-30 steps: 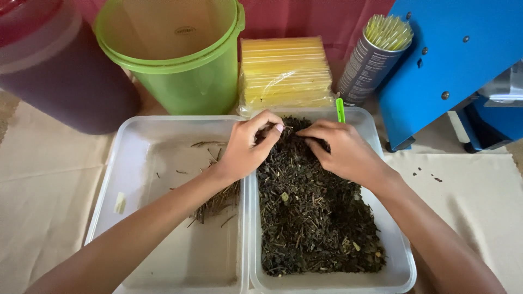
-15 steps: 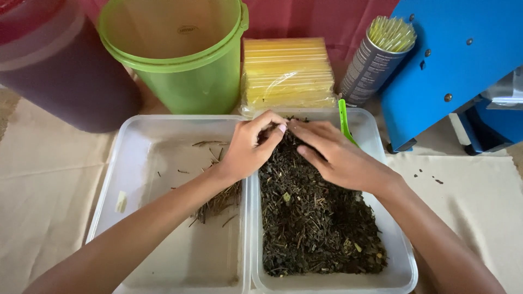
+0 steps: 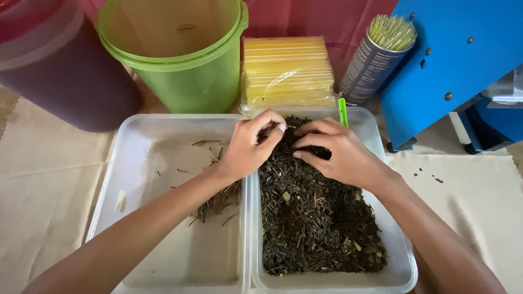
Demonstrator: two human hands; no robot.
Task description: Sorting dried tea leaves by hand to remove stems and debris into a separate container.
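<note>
Meanwhile, two bare hands work the far end of a clear plastic tub [image 3: 400, 256] filled with dark dried leaves [image 3: 313, 218]. The left hand [image 3: 248, 147] reaches across from the neighbouring tub [image 3: 114, 179], its fingertips [image 3: 278, 128] drawn together over the leaves; whether they pinch a stem cannot be told. The right hand [image 3: 340, 152] rests on the pile with fingers curled down into it, loosely pressed rather than spread.

By the look of it the sorting is at an early stage: only a small heap of thin stems [image 3: 218, 201] lies in the left tub, along its right wall, with a few strays near the middle, while the right tub stays nearly full of mixed leaf and twig.

Behind the tubs stand a green bucket [image 3: 180, 60], a wrapped stack of yellow straws [image 3: 286, 71], a grey can of straws [image 3: 373, 60] and a blue machine [image 3: 463, 54]. A green scoop handle [image 3: 342, 111] pokes up at the tub's far rim.
</note>
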